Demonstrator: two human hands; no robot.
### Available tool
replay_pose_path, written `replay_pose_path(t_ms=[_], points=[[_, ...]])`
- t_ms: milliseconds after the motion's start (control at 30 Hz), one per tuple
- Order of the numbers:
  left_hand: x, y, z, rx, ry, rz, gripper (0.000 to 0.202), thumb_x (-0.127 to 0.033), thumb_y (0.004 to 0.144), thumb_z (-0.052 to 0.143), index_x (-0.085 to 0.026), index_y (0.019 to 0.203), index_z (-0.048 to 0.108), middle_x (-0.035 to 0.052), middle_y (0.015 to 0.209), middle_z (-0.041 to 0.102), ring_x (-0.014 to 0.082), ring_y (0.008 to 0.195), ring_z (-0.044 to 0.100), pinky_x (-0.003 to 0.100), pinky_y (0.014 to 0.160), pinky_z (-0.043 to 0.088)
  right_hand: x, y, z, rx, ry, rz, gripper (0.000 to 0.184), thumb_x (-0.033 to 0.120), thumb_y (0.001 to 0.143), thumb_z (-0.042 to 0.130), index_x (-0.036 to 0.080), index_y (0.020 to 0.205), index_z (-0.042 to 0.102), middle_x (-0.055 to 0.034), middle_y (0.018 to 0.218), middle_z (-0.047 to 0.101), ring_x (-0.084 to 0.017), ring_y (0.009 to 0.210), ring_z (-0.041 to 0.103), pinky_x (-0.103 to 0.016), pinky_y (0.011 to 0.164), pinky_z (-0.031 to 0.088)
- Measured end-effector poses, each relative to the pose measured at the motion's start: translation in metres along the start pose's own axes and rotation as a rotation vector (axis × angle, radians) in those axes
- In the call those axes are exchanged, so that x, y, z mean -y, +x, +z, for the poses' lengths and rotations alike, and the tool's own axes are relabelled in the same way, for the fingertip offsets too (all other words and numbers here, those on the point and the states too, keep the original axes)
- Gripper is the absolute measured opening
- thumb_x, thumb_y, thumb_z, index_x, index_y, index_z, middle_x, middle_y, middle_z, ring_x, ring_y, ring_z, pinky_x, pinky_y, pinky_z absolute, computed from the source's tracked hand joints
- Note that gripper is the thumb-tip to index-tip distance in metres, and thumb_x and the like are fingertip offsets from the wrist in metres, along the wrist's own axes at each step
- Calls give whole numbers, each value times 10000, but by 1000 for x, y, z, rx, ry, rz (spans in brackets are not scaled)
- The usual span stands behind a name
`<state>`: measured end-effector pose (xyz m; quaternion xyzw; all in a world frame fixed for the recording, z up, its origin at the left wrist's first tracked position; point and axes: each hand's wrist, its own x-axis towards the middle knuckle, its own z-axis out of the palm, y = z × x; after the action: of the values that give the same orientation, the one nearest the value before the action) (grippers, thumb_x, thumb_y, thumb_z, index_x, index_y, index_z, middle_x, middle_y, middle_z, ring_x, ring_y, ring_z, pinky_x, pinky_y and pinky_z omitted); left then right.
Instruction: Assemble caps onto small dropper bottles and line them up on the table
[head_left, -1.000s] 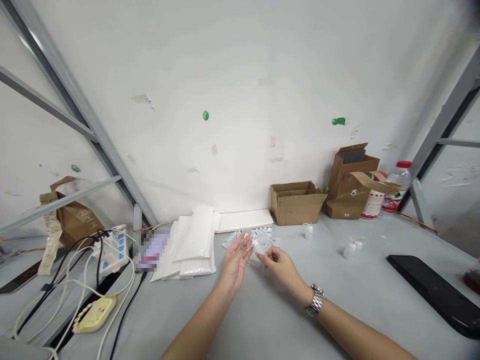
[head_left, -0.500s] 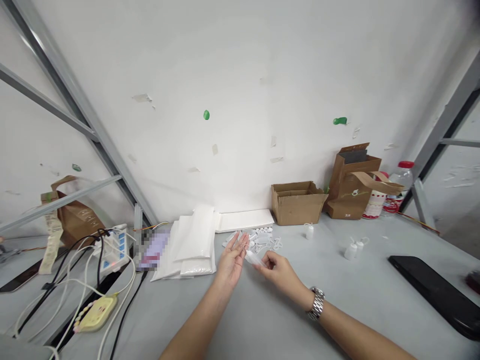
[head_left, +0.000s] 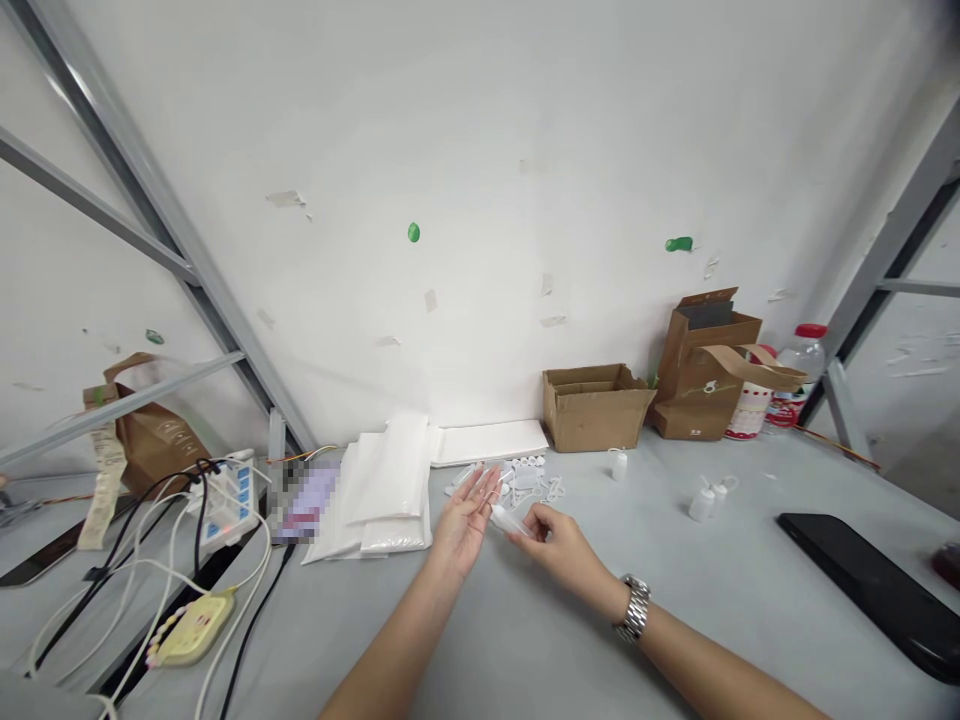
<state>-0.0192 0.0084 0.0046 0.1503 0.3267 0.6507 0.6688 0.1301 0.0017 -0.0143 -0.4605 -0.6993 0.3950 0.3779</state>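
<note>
My left hand (head_left: 463,518) is held out flat, palm turned inward, its fingers stretched over the grey table. My right hand (head_left: 556,545), with a metal watch (head_left: 632,607) on the wrist, pinches a small clear plastic tube (head_left: 506,519). The tube's tip touches the left palm. Just beyond the fingers lies a heap of small clear and white plastic parts (head_left: 525,478).
White padded bags (head_left: 386,480) lie to the left, an open cardboard box (head_left: 596,405) and a paper bag (head_left: 705,370) at the wall. Small white bottles (head_left: 705,498) stand to the right, near a black flat device (head_left: 870,585). Power strips and cables (head_left: 202,540) crowd the left.
Both hands came down a little toward the table. The right hand brought the tube against the left palm.
</note>
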Motion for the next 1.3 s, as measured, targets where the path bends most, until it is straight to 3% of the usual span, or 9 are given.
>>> replay_pose_path(t_ms=[400,900,1300], points=[[-1,2,-2,43,-5,-38,267,72,725,448,-58,910,589,165,1167,572,195,1132,490,263,1000,370,0,1,-1,9,-18,-8,240,344,691,569,190,588,417,33,576,461,-112,563,399,-228,530,323],[-1,6,-8,171,146,25,293,19,680,522,-85,944,597,167,1156,579,230,1141,482,361,1041,291,0,5,-11,56,-81,-69,209,289,677,581,187,584,424,43,563,451,-109,555,397,-224,527,310],[-5,8,-11,279,200,1,285,-9,697,558,-84,967,605,163,1150,584,238,1135,488,360,1033,305,3,4,-13,68,-109,-97,213,268,681,578,188,585,405,40,574,453,-109,562,397,-225,527,306]])
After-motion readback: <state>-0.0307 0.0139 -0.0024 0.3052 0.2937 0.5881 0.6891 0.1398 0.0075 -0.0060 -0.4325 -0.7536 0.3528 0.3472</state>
